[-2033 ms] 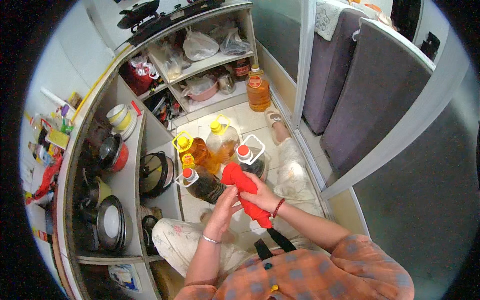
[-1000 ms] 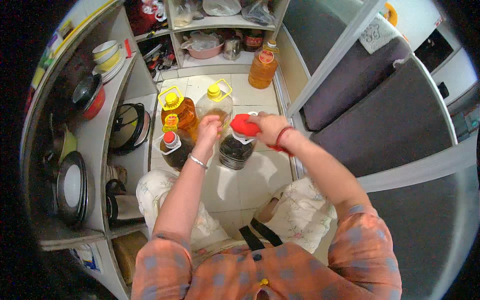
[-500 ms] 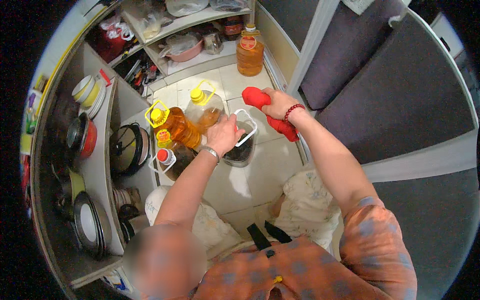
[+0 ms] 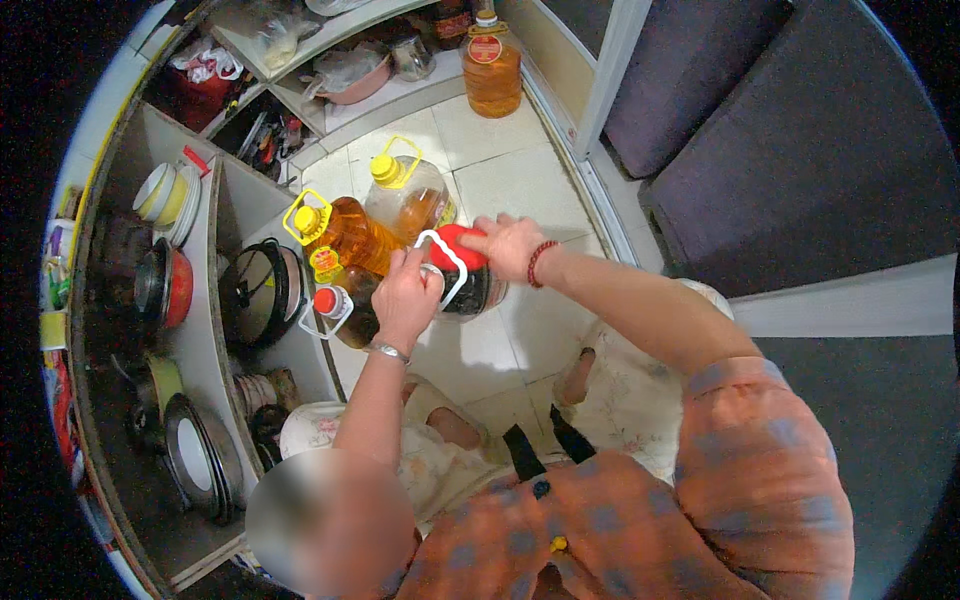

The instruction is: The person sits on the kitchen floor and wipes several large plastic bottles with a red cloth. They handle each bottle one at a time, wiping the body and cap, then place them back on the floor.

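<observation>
fingers (image 4: 425,262) of the left hand (image 4: 405,298) curl around the white handle (image 4: 448,268) of a dark jug (image 4: 468,285), pinching it at its left side, while the right hand (image 4: 510,246) lies on the red cap (image 4: 462,246), fingers pressed around the cap's right edge. the jug stands upright on the tiled floor (image 4: 510,190), its long axis vertical, directly under both hands, which sit equally close. just left of it stand two amber oil bottles (image 4: 350,235) with yellow caps and a smaller dark bottle (image 4: 350,315) with a red cap. shelves (image 4: 215,260) with pots run along the far left.
</observation>
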